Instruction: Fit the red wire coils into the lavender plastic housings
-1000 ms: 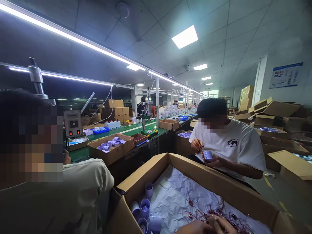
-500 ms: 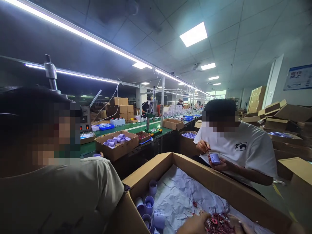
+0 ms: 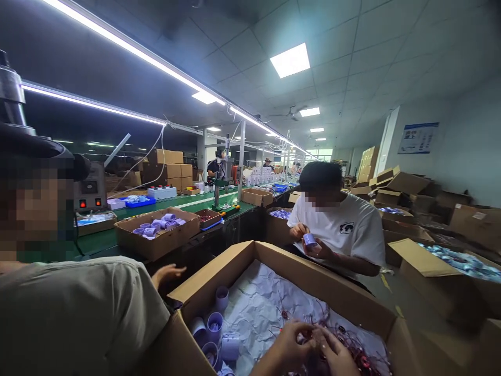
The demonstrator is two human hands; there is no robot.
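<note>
Both my hands work low in the frame inside a large cardboard box [image 3: 313, 271] lined with crumpled white paper. My left hand [image 3: 287, 344] and my right hand [image 3: 336, 355] meet with fingers pinched over a tangle of small red-wired parts [image 3: 352, 350]. What exactly each hand grips is too small to make out. Several lilac plastic cups [image 3: 214, 329] lie in the box's left corner.
A person in a grey shirt [image 3: 70, 318] sits close on my left, one hand held out. Across the box a person in a white T-shirt [image 3: 344, 235] holds a lilac part. A green conveyor line [image 3: 183, 203] with boxes and a press runs behind. Open cartons [image 3: 442, 271] crowd the right.
My view has swung right and tilted down a little. My hands have risen further into view and come together over the red-wired parts. The person on my left has stretched a hand out.
</note>
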